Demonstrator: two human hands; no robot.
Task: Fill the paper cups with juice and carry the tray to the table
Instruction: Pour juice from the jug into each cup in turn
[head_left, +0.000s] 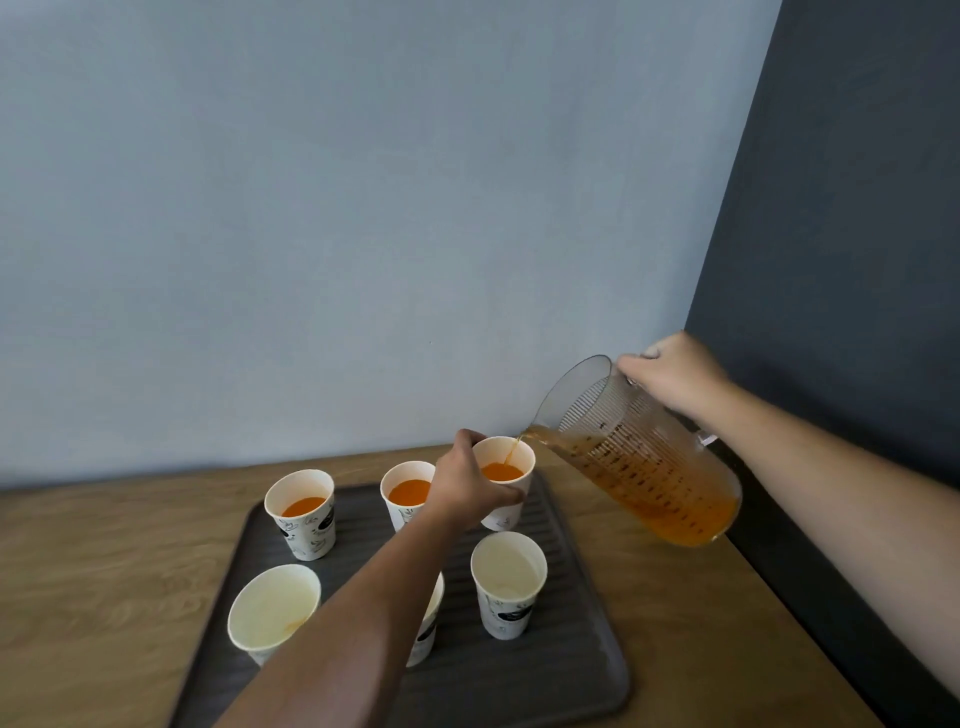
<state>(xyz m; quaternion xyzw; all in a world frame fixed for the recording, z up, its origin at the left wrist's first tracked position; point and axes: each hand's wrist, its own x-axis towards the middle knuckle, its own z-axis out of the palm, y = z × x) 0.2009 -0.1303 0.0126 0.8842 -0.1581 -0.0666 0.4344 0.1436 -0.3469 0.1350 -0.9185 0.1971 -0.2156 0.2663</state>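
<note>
A dark ridged tray (571, 649) lies on a wooden counter and carries several white paper cups. My right hand (670, 376) grips the handle of a clear measuring jug (639, 467), tilted left, and a thin stream of orange juice runs into the back right cup (511, 460). My left hand (467, 486) is wrapped around that cup. The back left cup (301, 512) and back middle cup (408, 488) hold juice. The front right cup (509, 590) and front left cup (272, 610) look empty. My left forearm hides most of a front middle cup (428, 623).
The wooden counter (104, 571) meets a pale blue wall at the back and a dark wall on the right. Its right edge runs close beside the tray, under the jug.
</note>
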